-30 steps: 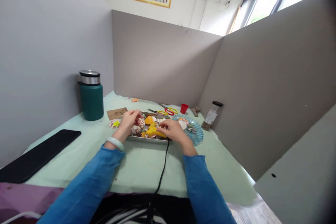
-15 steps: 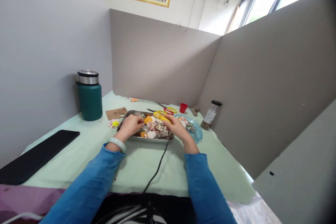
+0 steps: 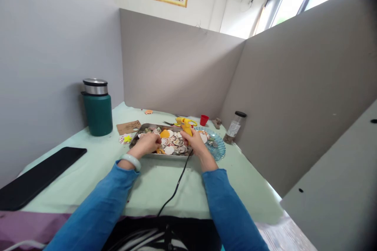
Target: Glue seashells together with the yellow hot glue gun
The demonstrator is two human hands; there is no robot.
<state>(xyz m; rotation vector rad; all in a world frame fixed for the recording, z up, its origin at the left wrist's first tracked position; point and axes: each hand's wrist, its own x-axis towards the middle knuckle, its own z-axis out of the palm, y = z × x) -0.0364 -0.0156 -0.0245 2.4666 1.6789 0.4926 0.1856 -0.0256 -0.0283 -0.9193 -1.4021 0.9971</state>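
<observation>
In my right hand is a yellow hot glue gun, gripped by its handle above the right part of a metal tray. Its black cord runs down toward me. My left hand hangs over the tray's left part with its fingers pinched together; what is between them, if anything, is hidden. Many seashells fill the tray, along with white round pieces and an orange piece. Right of the tray stands a blue scalloped plate with more small pieces in it.
A green thermos and a black flat pad are on the left. Near the tray lie a brown card, a yellow flower piece and scissors. Behind are a red cup and a jar. Grey partitions enclose the table.
My right hand has turned the glue gun from lying slanted toward the left to a more upright hold, its yellow body now raised. The left hand stays over the tray, shifted only slightly.
</observation>
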